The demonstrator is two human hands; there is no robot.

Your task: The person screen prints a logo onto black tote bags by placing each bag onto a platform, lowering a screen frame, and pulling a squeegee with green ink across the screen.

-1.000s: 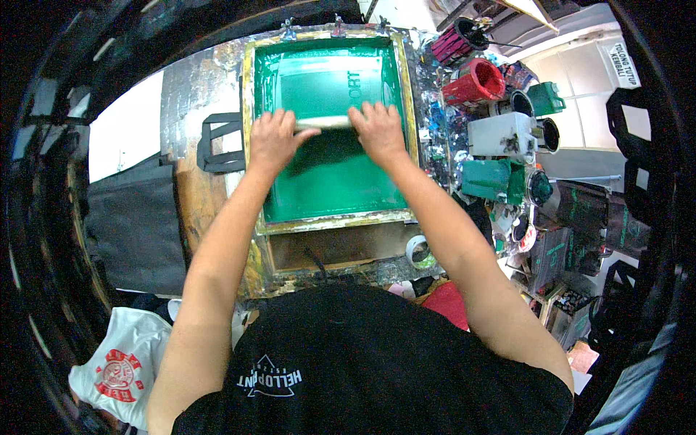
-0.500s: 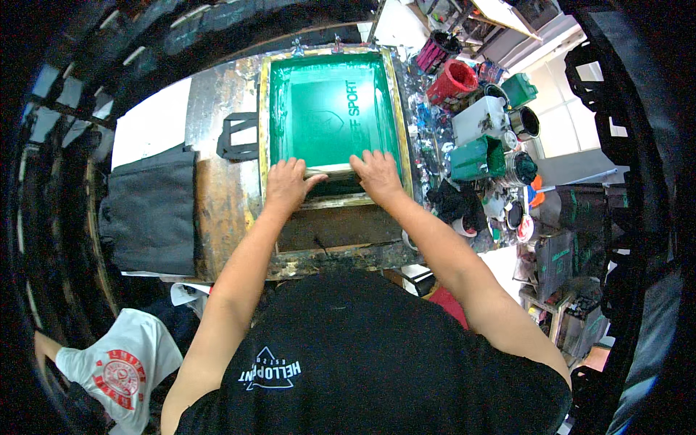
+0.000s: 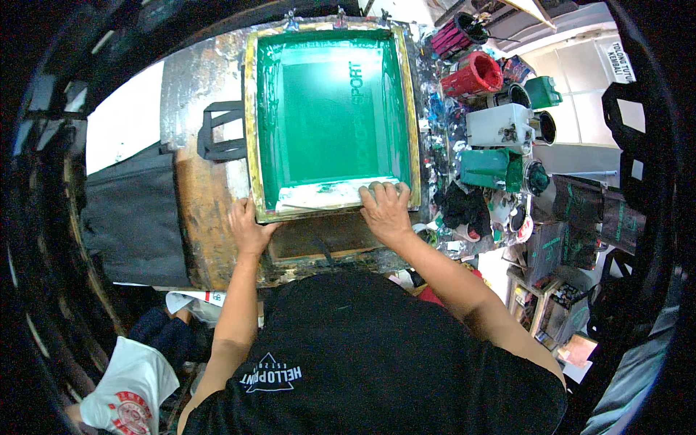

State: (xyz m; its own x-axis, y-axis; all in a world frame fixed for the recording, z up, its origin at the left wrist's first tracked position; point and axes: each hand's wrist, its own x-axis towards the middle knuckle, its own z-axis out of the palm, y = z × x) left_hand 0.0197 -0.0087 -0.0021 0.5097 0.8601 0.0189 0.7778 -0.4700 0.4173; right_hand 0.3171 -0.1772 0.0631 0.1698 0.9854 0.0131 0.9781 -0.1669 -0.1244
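Looking down from the head camera, I see a green printing screen (image 3: 330,116) in a yellowed wooden frame lying flat on a stained press board (image 3: 196,181). My left hand (image 3: 248,228) rests open, fingers spread, on the frame's near left corner. My right hand (image 3: 386,206) curls over the near right edge, beside a white-smeared squeegee (image 3: 333,196) lying along the screen's near end. I judge the stroke finished; next comes a steady, level lift of the frame. Ink pots (image 3: 500,123) crowd the right.
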